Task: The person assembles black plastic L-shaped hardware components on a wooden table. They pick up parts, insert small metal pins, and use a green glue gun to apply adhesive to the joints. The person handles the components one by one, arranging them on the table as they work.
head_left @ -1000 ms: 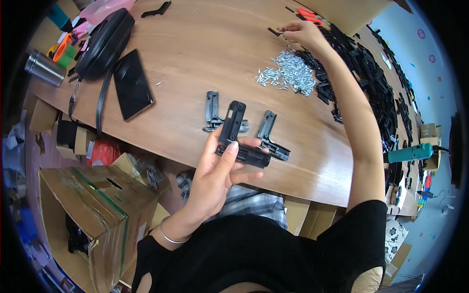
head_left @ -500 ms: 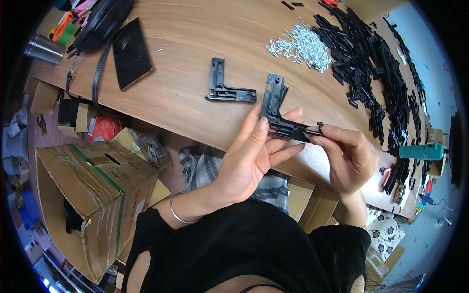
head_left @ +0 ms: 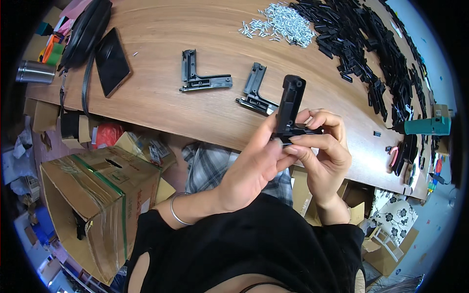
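Above the near edge of the wooden table I hold a black L-shaped plastic housing [head_left: 289, 106], its longer arm pointing up. My left hand [head_left: 249, 171] grips it around the lower corner, the thumb blurred by motion. My right hand [head_left: 325, 156] pinches the short arm at its right end; the fingers cover much of that part. Just behind, on the table, lies a similar L-shaped housing [head_left: 253, 85] with a metal strip along its lower arm, partly hidden by the held one. Farther left rests another L-shaped housing [head_left: 189, 70].
A heap of small silver screws [head_left: 288, 24] lies at the back, beside a long pile of black plastic parts [head_left: 351, 49]. A teal power screwdriver [head_left: 425, 127] is at the right. A dark phone [head_left: 113, 63], black bag [head_left: 88, 36] and metal cup [head_left: 36, 72] occupy the left; a cardboard box [head_left: 112, 195] stands below.
The held housing has turned more upright, uncovering more of the housing behind it. My right hand has come closer to my left, its fingers now around the short arm. The whole view has shifted slightly.
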